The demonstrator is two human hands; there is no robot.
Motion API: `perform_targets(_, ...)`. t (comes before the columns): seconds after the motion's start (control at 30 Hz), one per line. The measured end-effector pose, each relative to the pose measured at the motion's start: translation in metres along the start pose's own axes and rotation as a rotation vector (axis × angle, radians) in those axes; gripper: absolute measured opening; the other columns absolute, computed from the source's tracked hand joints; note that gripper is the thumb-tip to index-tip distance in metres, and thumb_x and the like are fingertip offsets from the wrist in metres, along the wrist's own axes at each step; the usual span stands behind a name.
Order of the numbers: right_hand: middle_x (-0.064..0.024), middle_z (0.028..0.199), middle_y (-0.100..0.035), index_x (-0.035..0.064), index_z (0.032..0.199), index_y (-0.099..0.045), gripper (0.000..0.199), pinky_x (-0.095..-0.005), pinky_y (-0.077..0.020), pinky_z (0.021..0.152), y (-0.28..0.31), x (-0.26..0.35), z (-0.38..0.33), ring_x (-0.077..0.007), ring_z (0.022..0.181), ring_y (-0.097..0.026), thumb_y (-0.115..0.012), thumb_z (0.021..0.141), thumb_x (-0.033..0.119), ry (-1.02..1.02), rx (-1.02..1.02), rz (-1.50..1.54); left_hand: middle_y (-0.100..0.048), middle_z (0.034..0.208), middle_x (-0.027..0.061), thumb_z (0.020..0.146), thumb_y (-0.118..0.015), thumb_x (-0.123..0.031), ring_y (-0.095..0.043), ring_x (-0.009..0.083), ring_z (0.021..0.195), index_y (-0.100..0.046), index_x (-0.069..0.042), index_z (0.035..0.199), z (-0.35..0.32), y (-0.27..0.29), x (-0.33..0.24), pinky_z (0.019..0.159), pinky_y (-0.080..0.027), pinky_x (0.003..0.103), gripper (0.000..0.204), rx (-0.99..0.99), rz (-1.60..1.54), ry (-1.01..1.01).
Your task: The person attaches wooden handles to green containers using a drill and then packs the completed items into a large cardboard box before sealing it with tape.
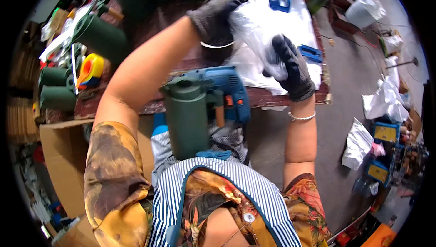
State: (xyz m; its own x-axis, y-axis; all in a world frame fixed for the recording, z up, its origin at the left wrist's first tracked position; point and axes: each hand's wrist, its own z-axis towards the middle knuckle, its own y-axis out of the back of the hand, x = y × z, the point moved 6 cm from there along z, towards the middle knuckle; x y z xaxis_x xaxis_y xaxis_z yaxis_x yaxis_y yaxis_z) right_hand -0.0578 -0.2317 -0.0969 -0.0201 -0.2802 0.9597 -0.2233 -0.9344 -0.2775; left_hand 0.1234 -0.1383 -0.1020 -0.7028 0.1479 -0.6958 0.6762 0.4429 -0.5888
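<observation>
Both my hands wear dark gloves and are raised over the table, with a thin clear plastic bag (256, 31) stretched between them. The bag's upper edge is in my left hand (218, 20), whose fingers are closed and partly hidden. Lower down on the right, my right hand (293, 67) closes on the bag's other end, a little blurred. Below them, a dark green jug (187, 120) with a spout and a wooden-faced handle stands at my lap. Just behind it, a blue power tool (229, 88) sits at the table's near edge.
More green jugs (102, 36) stand on the dark red table (150, 56) at the left and back. A yellow tape dispenser (92, 70) lies among them. White plastic sheets (259, 74) and a blue tool (310, 53) lie at right. A cardboard box (63, 160) is at lower left.
</observation>
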Motion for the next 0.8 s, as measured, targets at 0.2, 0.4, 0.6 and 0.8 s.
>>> perform_targets(0.2,-0.0083,0.096,-0.068,0.0094,0.101,-0.064,0.013,-0.0393,-0.0527,0.078,-0.069,-0.053,-0.014,-0.0303,0.089,-0.066,-0.066,0.089,0.014,0.247,0.188,-0.995,-0.070,0.100,0.0090,0.097,-0.062,-0.025,-0.062,0.0145,0.083,-0.065,-0.003,0.117,-0.187,0.113,0.001,0.077,-0.053,0.033,0.030,-0.294,1.421,-0.519)
perform_targets(0.4,-0.0096,0.113,-0.066,0.0109,0.112,-0.063,0.031,-0.0402,-0.0529,0.080,-0.111,-0.058,-0.085,-0.0294,0.092,-0.067,-0.066,0.081,0.016,0.797,0.061,-1.330,-0.068,0.098,0.0141,0.089,-0.070,-0.009,-0.065,0.0227,0.087,-0.068,-0.002,0.108,-0.297,0.064,0.115,0.079,-0.052,0.033,0.021,-0.628,1.132,-0.921)
perform_targets(0.6,-0.0160,0.122,-0.066,0.0071,0.115,-0.061,0.033,-0.0412,-0.0546,0.084,-0.127,-0.115,-0.117,-0.0358,0.101,-0.067,-0.065,0.082,0.009,0.582,-0.039,-1.037,-0.068,0.094,0.0083,0.073,-0.078,-0.008,-0.064,0.0321,0.093,-0.070,-0.011,0.110,-0.332,0.028,0.140,0.088,-0.050,0.044,0.038,-0.615,1.647,-0.920)
perform_targets(0.8,-0.0182,0.126,-0.062,0.0086,0.117,-0.059,0.036,-0.0425,-0.0552,0.086,-0.166,-0.133,-0.137,-0.0375,0.104,-0.065,-0.064,0.081,0.009,0.398,0.140,-1.155,-0.068,0.105,0.0145,0.076,-0.070,-0.012,-0.061,0.0366,0.103,-0.068,-0.008,0.106,-0.372,0.103,0.254,0.094,-0.047,0.046,0.030,-0.643,1.172,-0.378)
